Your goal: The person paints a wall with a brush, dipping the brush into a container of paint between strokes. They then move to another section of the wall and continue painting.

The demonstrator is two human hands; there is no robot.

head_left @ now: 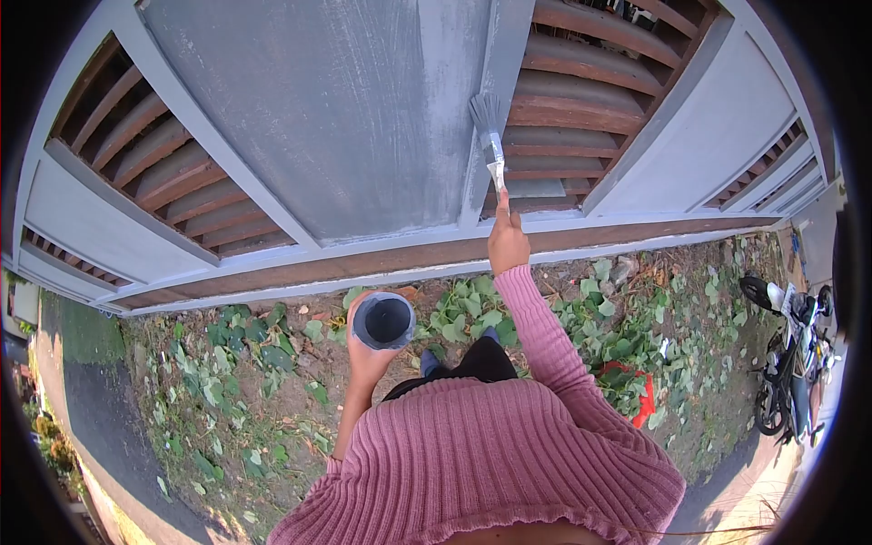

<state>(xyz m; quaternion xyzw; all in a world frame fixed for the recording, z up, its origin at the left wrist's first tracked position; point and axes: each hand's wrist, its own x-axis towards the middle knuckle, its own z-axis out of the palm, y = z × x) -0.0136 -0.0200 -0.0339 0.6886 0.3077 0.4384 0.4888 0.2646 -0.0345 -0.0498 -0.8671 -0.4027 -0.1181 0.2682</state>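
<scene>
My right hand (509,238) is closed round the handle of a paintbrush (491,145), with its index finger stretched along the handle. The grey bristles point up and lie against the grey upright strip (490,118) between the flat panel and the slats. In my left hand (361,350) is a round cup (382,322) with dark grey paint inside and a paint-smeared rim. My left fingers wrap round its left side, low in front of the wall. A grey panel (318,109) with lighter streaks fills the space left of the brush.
Brown slats (572,109) sit right of the brush, others (173,163) at the left. A grey ledge (436,272) runs along the wall base. Leafy plants (218,363) cover the ground. A red object (647,400) and a motorcycle (792,363) are at the right.
</scene>
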